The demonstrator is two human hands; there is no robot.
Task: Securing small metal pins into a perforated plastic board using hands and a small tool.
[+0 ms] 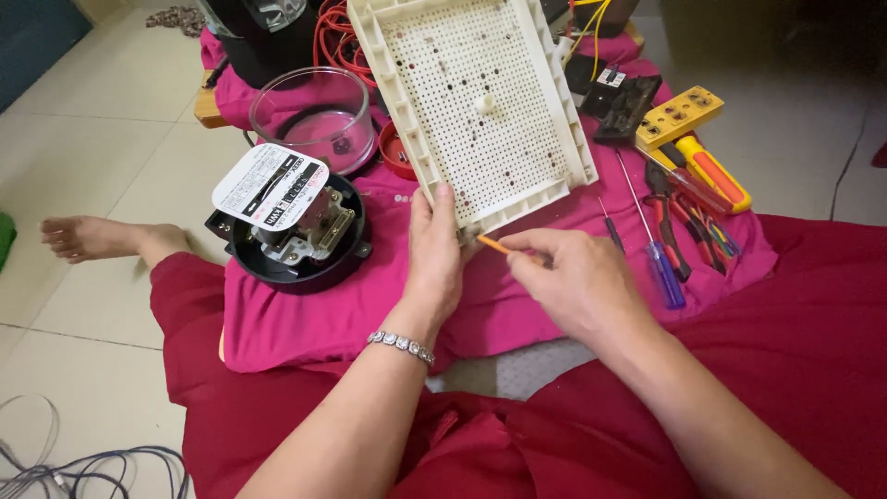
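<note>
My left hand point(434, 254) grips the near corner of a cream perforated plastic panel point(480, 102), holding it tilted up over the pink cloth point(323, 314). My right hand point(577, 277) holds a small orange-handled screwdriver point(494, 244) whose tip points at that same near corner of the panel. A silver bracelet point(401, 345) circles my left wrist.
An opened black round meter point(291, 226) with a white label lies left, beside a clear round cover point(314, 115). Screwdrivers point(661, 268), pliers point(670, 217) and a yellow tester point(711, 176) lie right. A black part point(624, 106), red wires point(337, 37), a bare foot point(83, 238) and floor cables point(83, 467) are around.
</note>
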